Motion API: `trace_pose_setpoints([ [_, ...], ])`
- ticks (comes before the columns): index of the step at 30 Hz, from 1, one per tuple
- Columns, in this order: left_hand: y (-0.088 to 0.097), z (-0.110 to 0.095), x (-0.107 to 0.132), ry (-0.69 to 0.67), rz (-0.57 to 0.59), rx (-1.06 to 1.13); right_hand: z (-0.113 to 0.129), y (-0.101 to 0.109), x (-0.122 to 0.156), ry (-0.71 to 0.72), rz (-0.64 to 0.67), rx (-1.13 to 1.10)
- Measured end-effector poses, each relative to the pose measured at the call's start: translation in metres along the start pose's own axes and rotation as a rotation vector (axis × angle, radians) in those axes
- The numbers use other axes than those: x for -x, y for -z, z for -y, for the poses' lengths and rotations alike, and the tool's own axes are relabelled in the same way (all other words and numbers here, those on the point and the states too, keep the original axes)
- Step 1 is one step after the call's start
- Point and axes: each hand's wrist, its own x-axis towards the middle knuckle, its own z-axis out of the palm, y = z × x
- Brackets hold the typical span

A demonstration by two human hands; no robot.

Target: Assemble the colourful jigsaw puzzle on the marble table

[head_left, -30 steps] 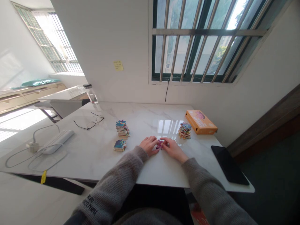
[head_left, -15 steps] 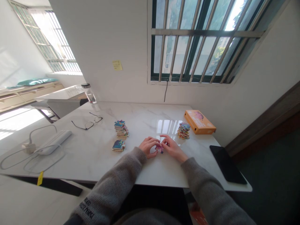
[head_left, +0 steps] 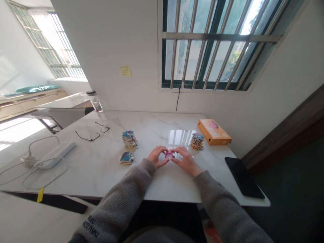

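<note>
Near the front middle of the white marble table (head_left: 101,168), my left hand (head_left: 157,156) and my right hand (head_left: 184,158) meet around pink jigsaw pieces (head_left: 169,154). Both hands pinch the pieces between fingertips and thumbs, holding them just above the tabletop. To the left stand a tall stack of puzzle pieces (head_left: 130,139) and a low stack (head_left: 126,157). Another stack (head_left: 196,141) stands to the right, beside an orange puzzle box (head_left: 214,131).
Black glasses (head_left: 92,134) lie at the back left, with a clear bottle (head_left: 95,101) behind them. A white power strip (head_left: 54,155) with looping cables sits at the left edge. A black phone (head_left: 243,177) lies at the right front corner. A barred window is ahead.
The pink pieces went from lying under my fingertips to being pinched and raised slightly between both hands. My view drifted a little to the right.
</note>
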Motion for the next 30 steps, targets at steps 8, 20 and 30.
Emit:
trace_pose_setpoints([
  [8,-0.001,0.003,0.004,0.058,0.031,-0.016,-0.037,0.051,-0.004,-0.122,-0.519,0.379],
  [20,-0.004,0.006,0.005,0.053,0.097,-0.034,-0.089,0.076,-0.004,-0.296,-0.533,0.426],
  [30,-0.005,0.006,0.005,0.054,0.11,-0.06,-0.097,0.075,-0.003,-0.348,-0.509,0.441],
])
